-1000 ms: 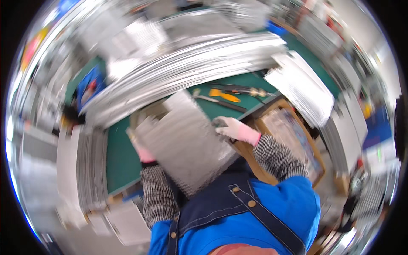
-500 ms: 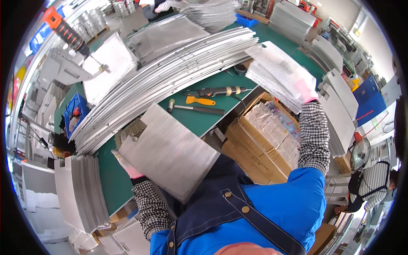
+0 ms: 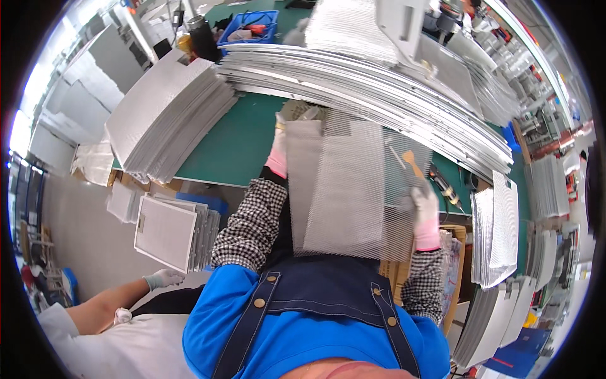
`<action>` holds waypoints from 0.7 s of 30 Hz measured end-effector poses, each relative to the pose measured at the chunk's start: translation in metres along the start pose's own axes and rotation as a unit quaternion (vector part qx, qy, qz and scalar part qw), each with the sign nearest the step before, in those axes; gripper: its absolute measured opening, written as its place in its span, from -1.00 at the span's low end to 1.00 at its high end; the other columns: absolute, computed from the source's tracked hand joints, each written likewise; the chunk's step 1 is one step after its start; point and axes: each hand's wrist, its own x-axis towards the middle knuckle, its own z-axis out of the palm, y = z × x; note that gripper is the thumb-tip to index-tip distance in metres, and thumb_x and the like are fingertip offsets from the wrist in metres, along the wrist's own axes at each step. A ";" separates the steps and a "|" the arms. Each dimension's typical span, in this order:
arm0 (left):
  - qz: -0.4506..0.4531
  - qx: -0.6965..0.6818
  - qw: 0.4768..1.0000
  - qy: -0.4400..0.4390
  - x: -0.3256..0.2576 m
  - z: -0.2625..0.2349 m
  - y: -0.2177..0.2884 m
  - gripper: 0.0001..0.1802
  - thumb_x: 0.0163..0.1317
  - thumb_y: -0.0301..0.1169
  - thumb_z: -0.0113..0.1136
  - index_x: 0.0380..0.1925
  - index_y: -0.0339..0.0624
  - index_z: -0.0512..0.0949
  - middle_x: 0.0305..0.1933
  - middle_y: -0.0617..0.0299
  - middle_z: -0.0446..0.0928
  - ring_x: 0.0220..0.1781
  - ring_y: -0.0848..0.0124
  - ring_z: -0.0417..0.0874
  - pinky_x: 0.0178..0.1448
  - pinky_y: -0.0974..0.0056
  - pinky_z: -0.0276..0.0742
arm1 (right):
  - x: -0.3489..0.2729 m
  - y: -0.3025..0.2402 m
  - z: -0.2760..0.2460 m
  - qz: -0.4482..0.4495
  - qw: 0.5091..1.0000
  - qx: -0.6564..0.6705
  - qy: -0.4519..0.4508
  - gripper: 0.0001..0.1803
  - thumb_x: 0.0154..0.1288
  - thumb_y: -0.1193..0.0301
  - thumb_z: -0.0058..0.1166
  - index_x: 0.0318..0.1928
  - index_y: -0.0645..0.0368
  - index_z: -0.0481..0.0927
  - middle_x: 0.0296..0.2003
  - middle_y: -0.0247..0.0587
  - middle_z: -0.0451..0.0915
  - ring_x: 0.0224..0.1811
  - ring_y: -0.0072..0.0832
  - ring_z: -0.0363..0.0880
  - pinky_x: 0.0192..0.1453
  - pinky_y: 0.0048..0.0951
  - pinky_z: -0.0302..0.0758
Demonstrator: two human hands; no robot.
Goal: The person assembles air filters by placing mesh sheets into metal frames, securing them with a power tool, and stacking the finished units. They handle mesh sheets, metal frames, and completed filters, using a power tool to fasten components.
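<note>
My left hand (image 3: 278, 150), in a white and pink glove, is closed on the upper left edge of a grey mesh panel (image 3: 302, 183) held in front of my apron. A second, see-through mesh sheet (image 3: 361, 196) overlaps its right part. The right edge of that sheet is in my right hand (image 3: 425, 211), also gloved; motion blurs its fingertips. Through the sheet's right side the green table top and tools show faintly. Beside my right hand lie a yellow-handled scraper (image 3: 413, 162) and a black power screwdriver (image 3: 445, 187).
Long metal strips (image 3: 372, 95) lie along the table's back. A tall panel stack (image 3: 170, 117) stands left, a mesh stack (image 3: 494, 234) right. An open cardboard box (image 3: 459, 252) sits below the right table edge. At lower left, a co-worker's gloved hand (image 3: 165, 279) is near framed panels (image 3: 165, 230).
The view has swung left. My right hand has come from the right-hand mesh stack to the front with a second sheet, now overlapping the panel in my left hand.
</note>
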 end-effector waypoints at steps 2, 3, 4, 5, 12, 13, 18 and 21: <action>0.014 0.020 1.000 0.001 0.008 -0.037 0.014 0.10 0.30 0.52 -0.24 0.53 -0.17 0.13 0.25 -0.21 0.51 0.13 0.02 0.61 0.24 -0.08 0.60 | 0.028 0.027 0.038 -0.032 0.999 0.020 0.017 -0.49 0.45 0.36 0.14 0.28 0.40 0.42 0.08 -0.08 0.63 0.08 -0.42 0.61 0.25 -0.42 0.52; 0.007 0.026 0.999 -0.030 0.013 -0.046 0.012 0.10 0.30 0.51 -0.25 0.53 -0.16 0.13 0.23 -0.24 0.52 0.12 0.01 0.62 0.23 -0.10 0.61 | 0.037 0.032 0.044 -0.017 0.999 0.027 -0.032 -0.53 0.45 0.42 0.10 0.27 0.41 0.43 0.09 -0.11 0.62 0.09 -0.43 0.61 0.25 -0.44 0.52; 0.004 0.031 0.998 -0.060 0.012 -0.042 0.009 0.09 0.31 0.51 -0.25 0.53 -0.14 0.13 0.21 -0.26 0.53 0.11 0.01 0.62 0.21 -0.11 0.62 | 0.042 0.033 0.046 -0.001 0.996 0.033 -0.085 -0.56 0.46 0.48 0.07 0.27 0.42 0.44 0.10 -0.13 0.62 0.09 -0.45 0.60 0.24 -0.45 0.52; 0.001 0.000 0.998 -0.063 0.014 -0.037 0.008 0.07 0.33 0.49 -0.25 0.55 -0.12 0.09 0.14 -0.29 0.55 0.08 0.02 0.64 0.13 -0.10 0.66 | 0.045 0.032 0.050 -0.001 0.996 0.026 -0.086 -0.59 0.47 0.54 0.01 0.27 0.42 0.45 0.11 -0.17 0.62 0.10 -0.46 0.60 0.24 -0.45 0.52; 0.004 -0.019 1.000 -0.003 -0.004 -0.003 0.002 -0.09 0.35 0.48 -0.26 0.28 -0.07 0.42 0.09 -0.23 0.55 0.04 0.04 0.62 0.06 -0.09 0.68 | 0.051 0.031 0.048 0.023 0.996 0.021 -0.090 -0.57 0.49 0.50 -0.01 0.28 0.45 0.41 0.09 -0.14 0.59 0.07 -0.46 0.60 0.15 -0.44 0.58; -0.004 -0.041 0.999 -0.022 -0.003 -0.003 0.001 -0.10 0.35 0.48 -0.25 0.23 -0.08 0.45 0.09 -0.22 0.55 0.05 0.05 0.61 0.08 -0.08 0.68 | 0.051 0.032 0.047 0.016 0.996 0.002 -0.091 -0.56 0.49 0.50 0.00 0.29 0.46 0.41 0.08 -0.14 0.59 0.07 -0.46 0.61 0.14 -0.44 0.58; 0.005 -0.024 0.998 -0.059 -0.004 -0.002 0.001 -0.03 0.32 0.51 -0.26 0.27 -0.13 0.42 0.11 -0.13 0.52 0.07 0.10 0.59 0.15 -0.07 0.63 | 0.045 0.011 0.056 0.081 0.992 -0.084 -0.039 -0.53 0.47 0.48 0.05 0.30 0.47 0.39 0.07 -0.07 0.60 0.07 -0.42 0.63 0.14 -0.42 0.58; 0.041 0.026 0.996 -0.072 -0.006 -0.001 0.015 0.09 0.28 0.57 -0.32 0.44 -0.14 0.28 0.16 -0.08 0.52 0.08 0.10 0.59 0.16 -0.04 0.62 | 0.068 0.034 0.039 -0.317 0.826 -0.450 0.118 -0.24 0.25 0.48 0.31 0.40 0.34 0.26 -0.03 0.01 0.66 0.03 -0.35 0.67 0.09 -0.37 0.61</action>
